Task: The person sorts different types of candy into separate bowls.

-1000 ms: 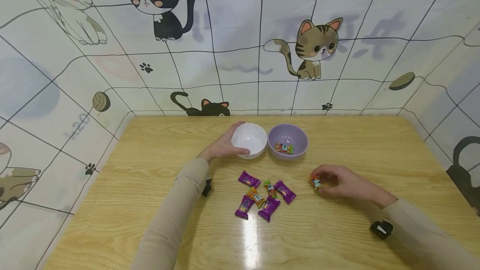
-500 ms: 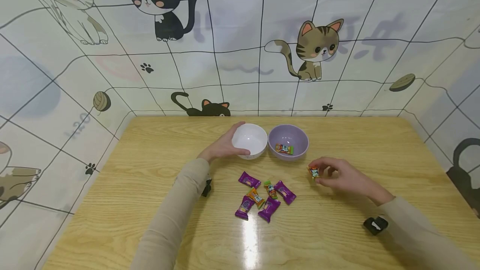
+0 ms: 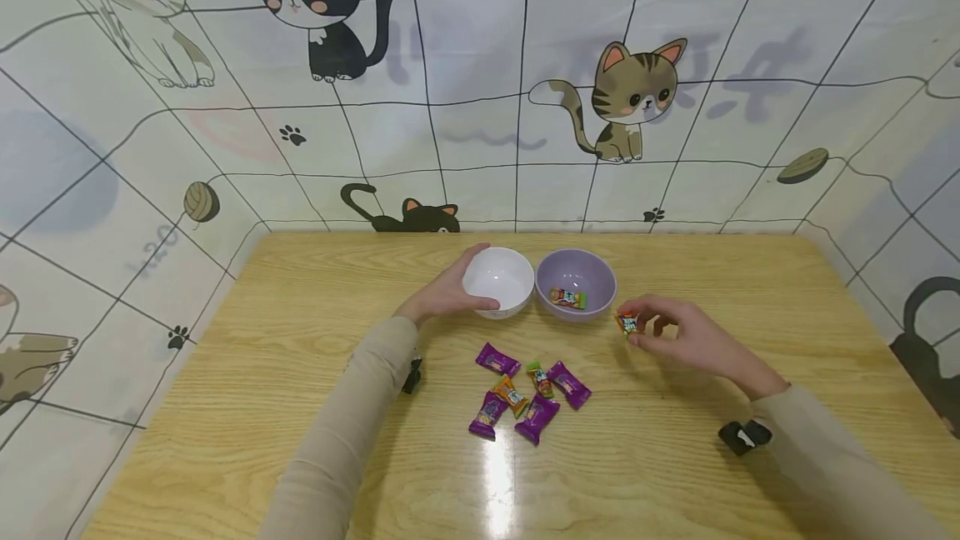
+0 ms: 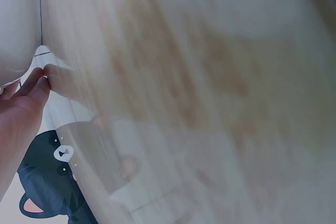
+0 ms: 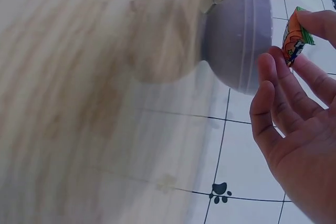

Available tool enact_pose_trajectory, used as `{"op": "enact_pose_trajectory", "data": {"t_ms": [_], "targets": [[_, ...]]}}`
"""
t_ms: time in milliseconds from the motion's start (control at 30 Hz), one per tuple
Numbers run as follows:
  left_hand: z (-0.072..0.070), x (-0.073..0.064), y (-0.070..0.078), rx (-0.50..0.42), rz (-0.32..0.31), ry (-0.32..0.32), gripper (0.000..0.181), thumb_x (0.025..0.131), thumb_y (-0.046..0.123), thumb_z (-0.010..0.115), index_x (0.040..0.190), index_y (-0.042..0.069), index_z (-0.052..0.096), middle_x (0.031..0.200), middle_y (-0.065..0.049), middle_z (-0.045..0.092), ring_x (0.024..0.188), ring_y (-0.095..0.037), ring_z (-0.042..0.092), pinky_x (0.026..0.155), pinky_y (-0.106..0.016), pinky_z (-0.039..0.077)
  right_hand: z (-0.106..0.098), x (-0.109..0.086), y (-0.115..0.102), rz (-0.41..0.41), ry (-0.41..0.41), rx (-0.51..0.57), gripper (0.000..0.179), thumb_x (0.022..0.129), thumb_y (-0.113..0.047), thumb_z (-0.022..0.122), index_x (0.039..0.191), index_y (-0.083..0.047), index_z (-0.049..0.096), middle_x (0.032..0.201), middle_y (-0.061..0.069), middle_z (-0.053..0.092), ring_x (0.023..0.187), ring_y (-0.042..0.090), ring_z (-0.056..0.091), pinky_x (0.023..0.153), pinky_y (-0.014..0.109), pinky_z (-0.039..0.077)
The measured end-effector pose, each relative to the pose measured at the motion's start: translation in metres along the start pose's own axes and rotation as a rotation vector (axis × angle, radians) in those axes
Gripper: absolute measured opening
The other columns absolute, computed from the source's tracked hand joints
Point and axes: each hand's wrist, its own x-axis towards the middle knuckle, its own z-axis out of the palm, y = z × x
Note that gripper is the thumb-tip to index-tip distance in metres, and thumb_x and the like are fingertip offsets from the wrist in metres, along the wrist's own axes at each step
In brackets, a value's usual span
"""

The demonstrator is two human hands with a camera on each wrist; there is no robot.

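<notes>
In the head view my left hand [image 3: 447,286] holds the white bowl [image 3: 504,272] from its left side, thumb along the near rim. The left wrist view shows its fingers against the bowl's wall [image 4: 16,30]. My right hand [image 3: 693,338] pinches a small wrapped candy [image 3: 627,323] in orange and green between thumb and fingers. It is lifted off the table, just right of the purple bowl [image 3: 576,263]. Seen from the right wrist, the candy [image 5: 294,38] is beside the purple bowl's rim. One orange-green wrapped candy [image 3: 567,298] lies inside the purple bowl.
In front of the bowls lie several purple wrapped candies [image 3: 537,418], an orange one [image 3: 512,396] and an orange-green one [image 3: 540,379]. The two bowls stand side by side on the wooden table [image 3: 262,340]. Behind it rises a cat-print backdrop [image 3: 480,132].
My right hand has moved away from me and slightly left, bringing the pinched candy up near the purple bowl. My left hand and the candies on the table have stayed put.
</notes>
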Motion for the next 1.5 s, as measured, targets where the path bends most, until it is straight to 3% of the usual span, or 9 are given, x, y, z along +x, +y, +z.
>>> {"op": "enact_pose_trajectory", "data": {"t_ms": [567,1067,1500], "targets": [[-0.001,0.0,0.001,0.015,-0.007,-0.004,0.103,0.077,0.02,0.083,0.155,0.012,0.017,0.151,-0.013,0.031,0.132,-0.03,0.037,0.107,-0.047,0.032,-0.003,0.03,-0.011,0.003,0.009,-0.034,0.033,0.086,-0.004,0.072,0.119,-0.006,0.064,0.11,0.003,0.066,0.09,0.017,0.058,0.072,0.032,0.052],[0.0,0.001,-0.002,0.026,0.01,-0.012,0.106,0.074,0.015,0.085,0.154,0.012,0.016,0.151,-0.014,0.032,0.131,-0.031,0.038,0.106,-0.046,0.034,0.006,0.052,-0.004,0.09,0.059,-0.028,0.031,0.088,-0.008,0.069,0.118,-0.003,0.064,0.1,0.005,0.065,0.09,0.024,0.057,0.072,0.036,0.05],[-0.001,0.002,-0.001,0.045,0.007,-0.016,0.109,0.072,0.02,0.086,0.155,0.012,0.015,0.149,-0.014,0.034,0.13,-0.031,0.04,0.105,-0.045,0.036,0.01,0.071,-0.001,0.137,0.071,-0.037,0.035,0.089,-0.01,0.069,0.123,0.001,0.062,0.122,0.017,0.061,0.099,0.028,0.056,0.078,0.045,0.049]]}}
